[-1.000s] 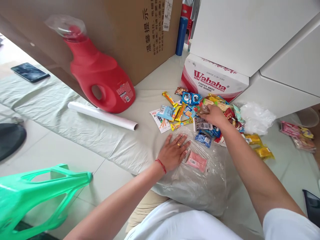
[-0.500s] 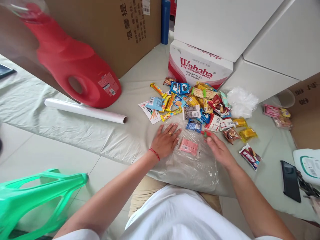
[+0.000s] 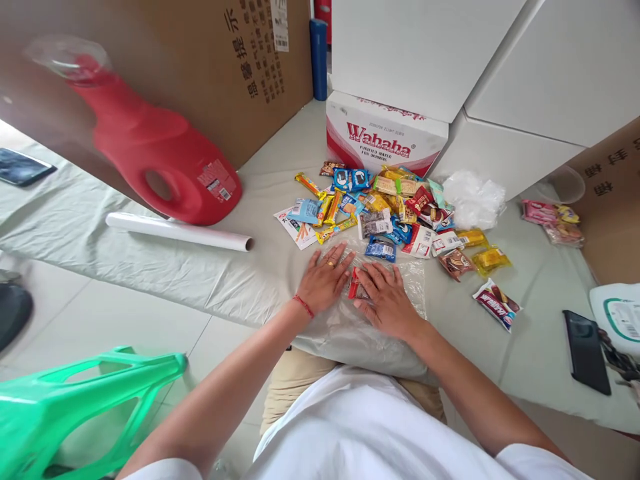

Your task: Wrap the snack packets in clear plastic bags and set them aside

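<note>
Your left hand (image 3: 324, 285) lies flat on the clear bag (image 3: 370, 327); your right hand (image 3: 387, 303), grip open, covers the red packet (image 3: 356, 287). Press evenly, keeping the snack pile (image 3: 385, 210) clear.

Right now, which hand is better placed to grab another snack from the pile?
Probably the right hand. It lies on the clear plastic bag just below the snack pile, whose bulk spreads to its side. The left hand lies flat on the bag's left edge and seems to pin it.
</note>
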The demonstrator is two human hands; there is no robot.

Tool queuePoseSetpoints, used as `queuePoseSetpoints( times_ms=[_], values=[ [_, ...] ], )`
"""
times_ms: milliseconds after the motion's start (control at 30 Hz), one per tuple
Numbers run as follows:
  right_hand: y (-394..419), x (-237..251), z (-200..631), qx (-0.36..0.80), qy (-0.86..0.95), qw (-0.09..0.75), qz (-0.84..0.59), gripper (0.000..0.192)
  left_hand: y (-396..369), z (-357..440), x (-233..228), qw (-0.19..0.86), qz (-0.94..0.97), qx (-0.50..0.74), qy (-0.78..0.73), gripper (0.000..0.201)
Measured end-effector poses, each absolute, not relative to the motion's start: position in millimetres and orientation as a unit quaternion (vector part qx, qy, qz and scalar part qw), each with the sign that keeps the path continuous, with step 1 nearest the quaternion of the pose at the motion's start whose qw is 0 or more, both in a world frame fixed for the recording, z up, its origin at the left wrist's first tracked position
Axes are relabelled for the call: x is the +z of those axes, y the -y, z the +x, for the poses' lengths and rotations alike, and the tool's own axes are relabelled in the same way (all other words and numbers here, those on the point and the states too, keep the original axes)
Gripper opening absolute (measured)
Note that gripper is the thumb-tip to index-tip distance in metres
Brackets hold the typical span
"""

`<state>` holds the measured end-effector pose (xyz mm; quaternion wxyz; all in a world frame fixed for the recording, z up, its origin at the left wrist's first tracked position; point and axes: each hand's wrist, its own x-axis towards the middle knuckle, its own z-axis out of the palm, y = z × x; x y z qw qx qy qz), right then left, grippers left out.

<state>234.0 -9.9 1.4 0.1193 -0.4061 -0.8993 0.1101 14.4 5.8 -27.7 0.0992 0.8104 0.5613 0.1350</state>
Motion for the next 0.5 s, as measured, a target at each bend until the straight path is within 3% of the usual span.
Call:
queuePoseSetpoints(
  times_ms=[167,233,367,500],
  values=[
    [32.9,24.3,268.7,0.141,0.844,0.294,-0.425,0.045,0.1,0.1,-24.7,0.084,0.796,0.212,-0.560,0.051],
    [54.8,26.0,288.5,0.151,0.847,0.320,-0.397,0.036,11.1,-7.8,-20.5,0.060,0.806,0.233,-0.540,0.049],
    [100.0,10.9,322.8,0.172,0.896,0.232,-0.338,0.035,42.8,-29.3,-14.5,0.080,0.888,0.208,-0.403,0.049],
    [117.4,-11.5,335.3,0.174,0.887,0.167,-0.395,0.038,62.4,-52.5,-19.5,0.148,0.920,0.132,-0.337,0.059]
  ],
)
